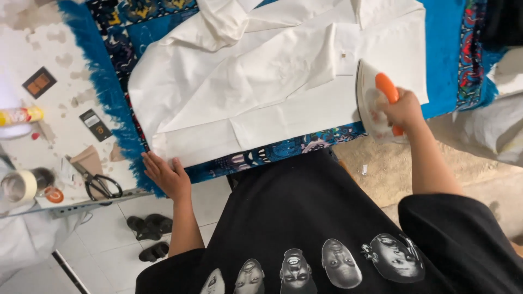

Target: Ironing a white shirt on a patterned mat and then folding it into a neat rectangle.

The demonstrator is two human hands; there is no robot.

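A white garment (261, 81) lies spread flat on a blue patterned cloth (444, 54) covering the table. My right hand (402, 110) grips the orange handle of a white clothes iron (371, 95), which rests at the garment's right edge. My left hand (166, 174) lies flat with fingers apart on the near left corner of the garment and the cloth's fringe, holding nothing.
Left of the cloth the worn white tabletop (54, 60) carries black-handled scissors (98, 182), a tape roll (19, 185), a yellow bottle (22, 115) and small dark cards (39, 81). Dark sandals (150, 234) lie on the tiled floor below. More white fabric (490, 130) hangs at right.
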